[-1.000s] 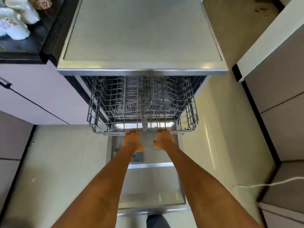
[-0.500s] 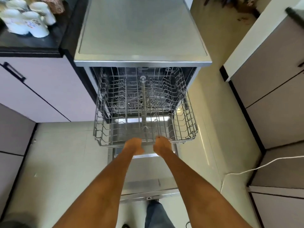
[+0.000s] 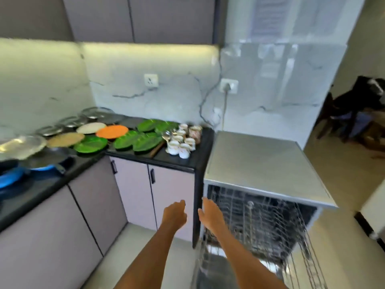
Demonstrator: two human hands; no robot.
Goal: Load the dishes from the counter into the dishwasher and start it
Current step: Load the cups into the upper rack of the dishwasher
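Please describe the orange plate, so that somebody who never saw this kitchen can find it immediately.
Look at the black counter left of the dishwasher. Behind the green leaf-shaped plates lies the orange plate, beside a cream plate. It is the only orange thing there.

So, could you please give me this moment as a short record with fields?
left hand: empty, loosely curled, raised before the cabinet doors
right hand: empty, fingers relaxed, beside the rack
dishwasher: open, wire rack pulled out, no dishes visible in it
counter: green plates, orange plate, white cups, steel plates
image: motion-blurred
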